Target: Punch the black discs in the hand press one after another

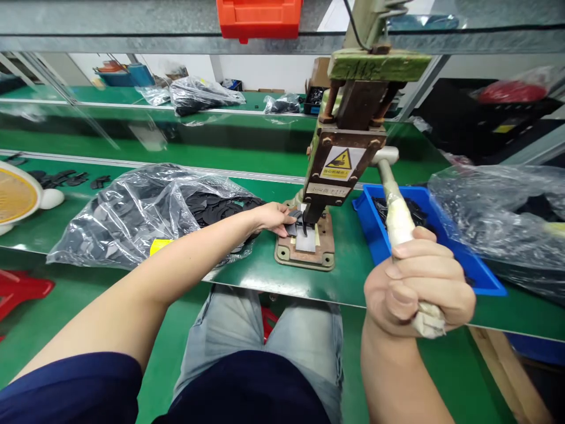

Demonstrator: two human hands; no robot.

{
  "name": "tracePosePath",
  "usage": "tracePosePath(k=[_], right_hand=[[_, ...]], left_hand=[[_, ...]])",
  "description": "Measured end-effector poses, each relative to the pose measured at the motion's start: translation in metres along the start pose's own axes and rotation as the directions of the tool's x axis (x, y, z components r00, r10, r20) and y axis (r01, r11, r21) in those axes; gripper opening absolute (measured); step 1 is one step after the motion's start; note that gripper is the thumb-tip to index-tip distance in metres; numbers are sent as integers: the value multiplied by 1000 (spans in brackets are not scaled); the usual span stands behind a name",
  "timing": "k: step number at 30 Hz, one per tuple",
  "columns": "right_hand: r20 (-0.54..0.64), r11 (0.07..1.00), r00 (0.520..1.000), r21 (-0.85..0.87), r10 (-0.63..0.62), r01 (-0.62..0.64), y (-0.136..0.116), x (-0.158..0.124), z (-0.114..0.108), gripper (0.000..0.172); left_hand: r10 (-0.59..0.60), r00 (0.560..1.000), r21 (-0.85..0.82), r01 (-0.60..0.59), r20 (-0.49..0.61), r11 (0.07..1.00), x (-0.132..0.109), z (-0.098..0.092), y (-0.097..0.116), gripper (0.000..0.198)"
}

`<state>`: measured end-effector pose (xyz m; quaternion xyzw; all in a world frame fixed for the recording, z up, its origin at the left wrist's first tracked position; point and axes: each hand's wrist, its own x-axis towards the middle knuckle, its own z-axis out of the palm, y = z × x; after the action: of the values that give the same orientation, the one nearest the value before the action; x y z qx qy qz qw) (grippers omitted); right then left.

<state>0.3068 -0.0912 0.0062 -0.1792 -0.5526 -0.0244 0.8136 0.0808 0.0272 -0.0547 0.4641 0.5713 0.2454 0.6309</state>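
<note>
The left hand point(276, 218) pinches the thin piece point(295, 227), likely light and limp, at its edge under the press point(342, 159); the right hand point(417, 288) has its grip closed around the stiff wrapped lever point(395, 206).

The press point(329, 176) stands on the bench point(265, 271), with the bag point(145, 212) to its left and the tray point(441, 247) to its right.

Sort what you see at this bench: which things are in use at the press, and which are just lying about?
In use: press, lever in the right hand, dark piece held by the left hand, blue tray of pieces.
Lying about: fan, orange box, far bag.
</note>
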Motion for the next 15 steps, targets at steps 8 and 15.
tracePosePath(k=[8,15], right_hand=[[161,997,987,79,0,-13,-9,87,20,38],[185,955,938,-89,294,-282,8,62,1,43]], left_hand=[[39,998,-167,-46,-46,985,-20,16,-5,28],[210,976,-163,-217,-54,963,-80,7,-9,35]])
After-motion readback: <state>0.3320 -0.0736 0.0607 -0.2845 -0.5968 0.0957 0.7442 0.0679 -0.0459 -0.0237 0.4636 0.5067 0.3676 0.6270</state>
